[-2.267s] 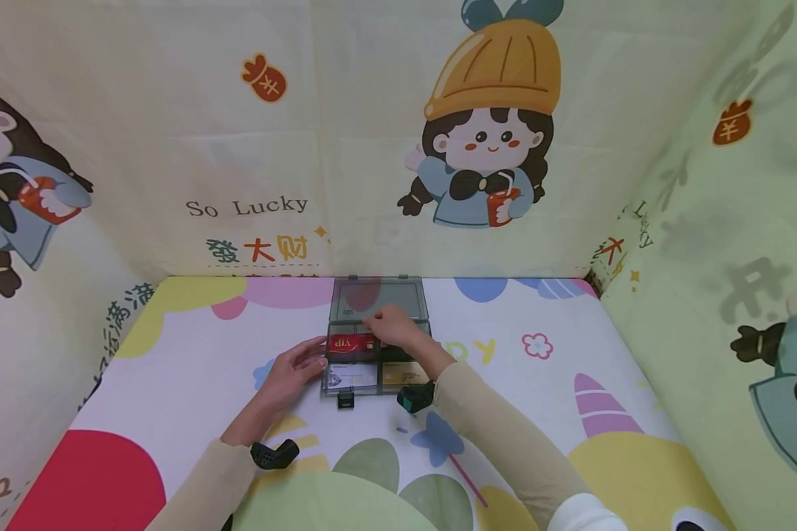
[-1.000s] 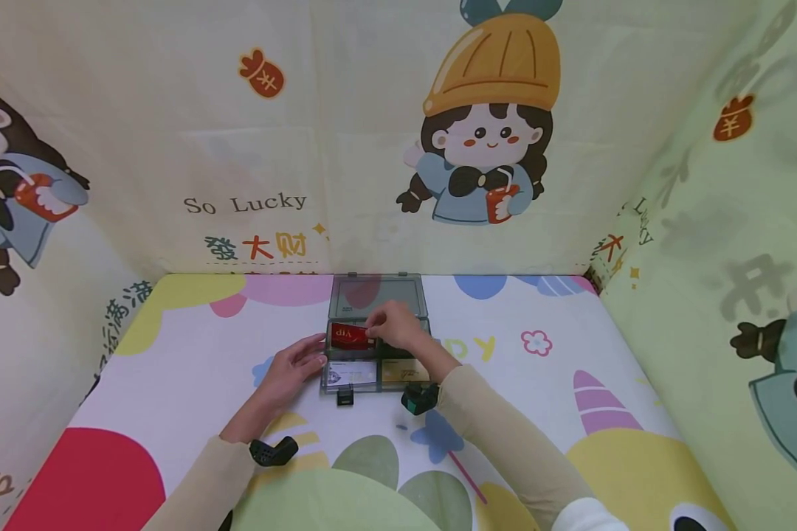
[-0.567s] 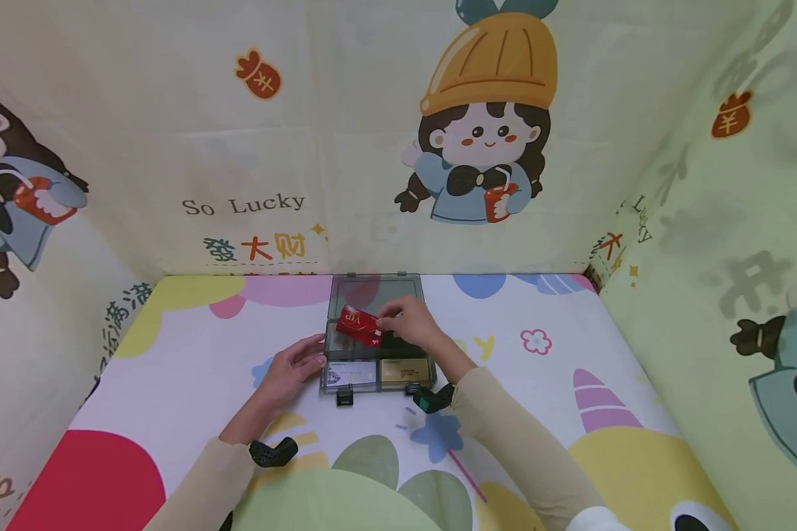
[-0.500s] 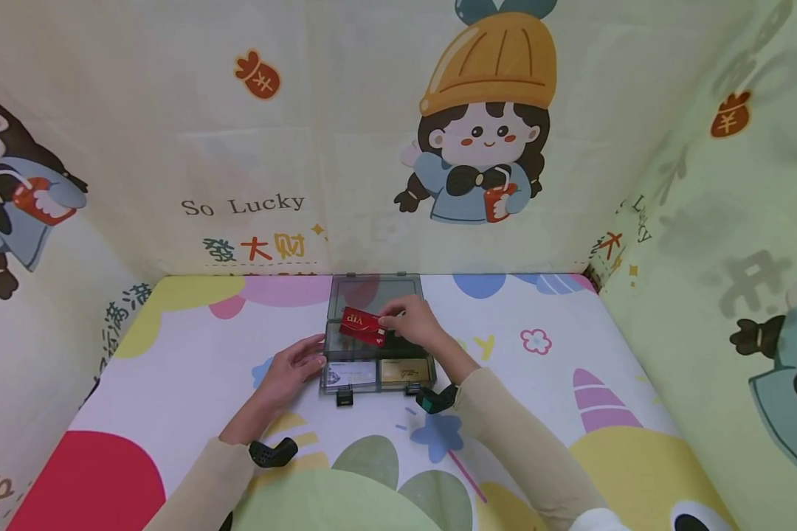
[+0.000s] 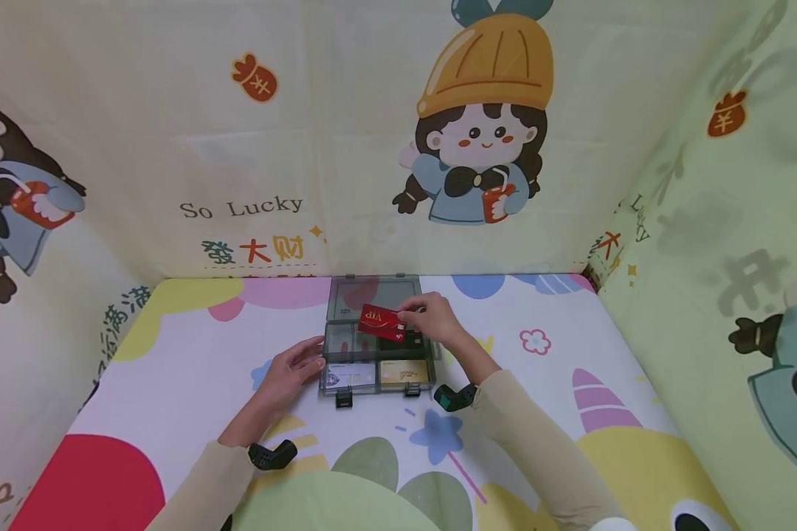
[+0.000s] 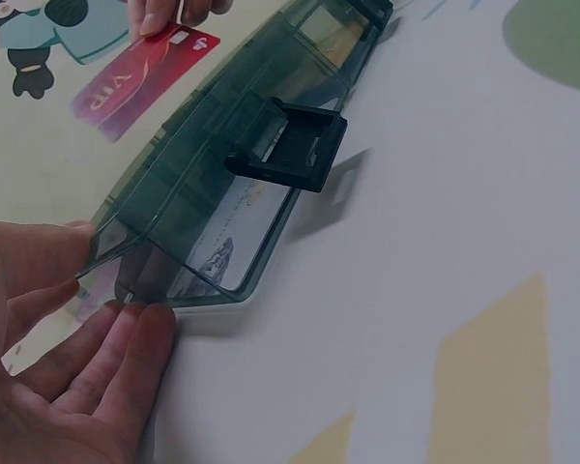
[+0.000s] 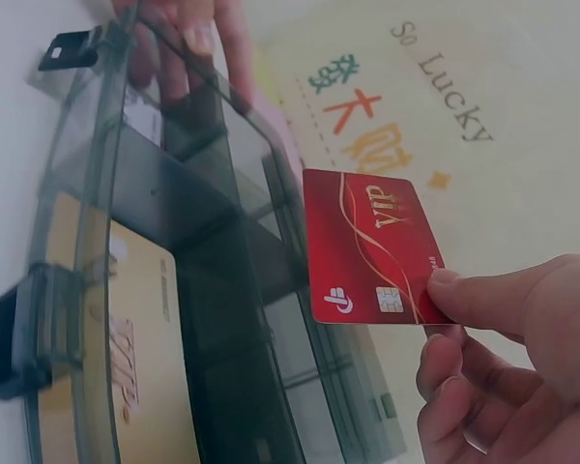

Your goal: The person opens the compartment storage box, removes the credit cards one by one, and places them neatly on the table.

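Thumb and fingertips of my right hand (image 5: 432, 317) pinch a red VIP card (image 5: 381, 323) at its right end, holding it raised over the rear compartments of a smoky, see-through storage box (image 5: 378, 386). In the right wrist view the card (image 7: 362, 253) shows gold lettering and a chip. My left hand (image 5: 291, 375) rests its extended fingertips and thumb against the box's left end. A whitish card (image 5: 350, 375) lies in the front left compartment, and a gold card (image 5: 405, 372) in the front right one. Something black (image 5: 410, 340) fills the rear right compartment.
The box's clear lid (image 5: 398, 295) lies back toward the wall. Two dark latches (image 5: 344, 399) hang at its front edge. A cartoon-printed cloth (image 5: 505, 457) covers the table, and printed fabric walls (image 5: 359, 169) rise behind and at both sides.
My right hand has lifted the red VIP card out of the rear left compartment and carried it rightward and up. My left hand has stayed at the box's left end.
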`<state>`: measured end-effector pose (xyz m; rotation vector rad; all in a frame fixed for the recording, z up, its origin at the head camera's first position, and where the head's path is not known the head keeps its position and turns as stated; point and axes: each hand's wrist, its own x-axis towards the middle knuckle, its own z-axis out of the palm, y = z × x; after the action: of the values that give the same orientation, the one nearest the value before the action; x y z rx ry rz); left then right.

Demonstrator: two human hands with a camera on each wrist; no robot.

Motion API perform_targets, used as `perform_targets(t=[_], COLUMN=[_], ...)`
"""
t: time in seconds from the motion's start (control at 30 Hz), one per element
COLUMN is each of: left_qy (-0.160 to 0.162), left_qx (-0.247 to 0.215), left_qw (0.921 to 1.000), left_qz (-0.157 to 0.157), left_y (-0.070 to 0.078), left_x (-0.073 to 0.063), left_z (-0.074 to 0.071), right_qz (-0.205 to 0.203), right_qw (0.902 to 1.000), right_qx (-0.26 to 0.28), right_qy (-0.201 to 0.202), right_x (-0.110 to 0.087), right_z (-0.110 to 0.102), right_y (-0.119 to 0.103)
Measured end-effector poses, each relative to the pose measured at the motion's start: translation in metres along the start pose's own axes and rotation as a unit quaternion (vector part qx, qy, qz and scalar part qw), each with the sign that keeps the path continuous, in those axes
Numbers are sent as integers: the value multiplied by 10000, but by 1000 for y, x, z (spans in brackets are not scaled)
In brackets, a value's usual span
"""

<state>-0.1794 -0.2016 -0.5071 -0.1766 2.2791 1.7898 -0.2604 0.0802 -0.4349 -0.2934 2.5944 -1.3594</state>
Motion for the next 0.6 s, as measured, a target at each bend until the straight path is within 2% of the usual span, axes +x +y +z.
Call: perform_targets(t=[0.27, 0.6], left_qy=[-35, -35], left_qx=[-25, 25], left_qw=[10000, 10000], left_qz=[78, 78], left_y=[-1, -1], left_x=[0, 0], left_z=[-1, -1], right_qz=[138, 364], right_qw=[9997, 9986], right_qx=[69, 39], right_qy=[191, 386], right_x=[-6, -7], right_z=[-14, -33], right_y=[7, 28])
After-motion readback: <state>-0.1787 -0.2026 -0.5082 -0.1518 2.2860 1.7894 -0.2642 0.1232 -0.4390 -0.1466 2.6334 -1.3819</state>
